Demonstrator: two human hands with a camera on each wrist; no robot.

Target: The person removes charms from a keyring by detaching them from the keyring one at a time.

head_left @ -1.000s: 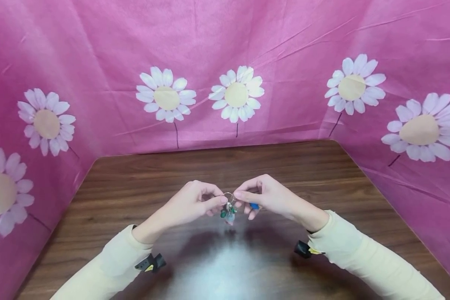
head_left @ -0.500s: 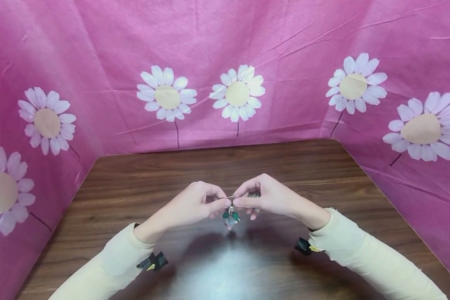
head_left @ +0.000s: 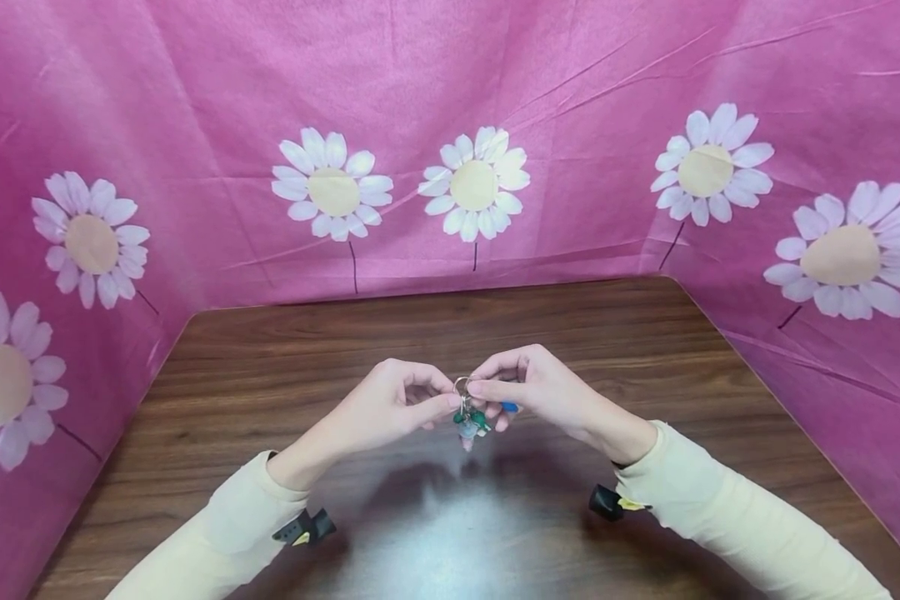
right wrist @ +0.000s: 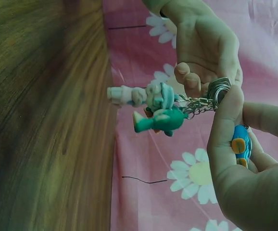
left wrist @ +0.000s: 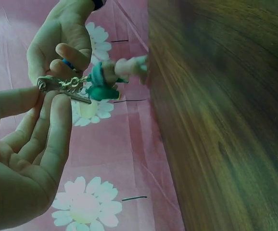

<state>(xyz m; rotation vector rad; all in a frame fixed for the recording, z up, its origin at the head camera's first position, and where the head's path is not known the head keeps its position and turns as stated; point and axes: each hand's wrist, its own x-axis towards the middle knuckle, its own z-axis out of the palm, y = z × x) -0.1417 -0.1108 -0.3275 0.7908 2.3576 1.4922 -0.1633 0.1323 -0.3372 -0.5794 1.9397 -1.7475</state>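
Note:
Both hands hold a metal key ring (head_left: 461,385) in front of the body, above the table. My left hand (head_left: 393,406) pinches its left side between thumb and forefinger. On the other side, the thumb and forefinger of my right hand (head_left: 543,396) pinch the ring too. Below it, on short chains, dangle a green figurine charm (right wrist: 163,120) and a pale figurine charm with a blue-green cap (right wrist: 151,96). A blue figurine charm (right wrist: 242,144) with orange feet lies within the right hand's curled fingers. A flat metal piece like a key (left wrist: 76,96) shows beside the chains.
The brown wood-grain table (head_left: 307,342) spreads under the hands. A pink cloth (head_left: 570,67) with white daisies hangs round its back and sides. Each cream sleeve carries a black strap with a small device (head_left: 607,500) at the wrist.
Half a second ago the thumbs were closer together over the ring; now they are slightly apart and the ring shows more fully. The blue charm is visible again behind the right thumb.

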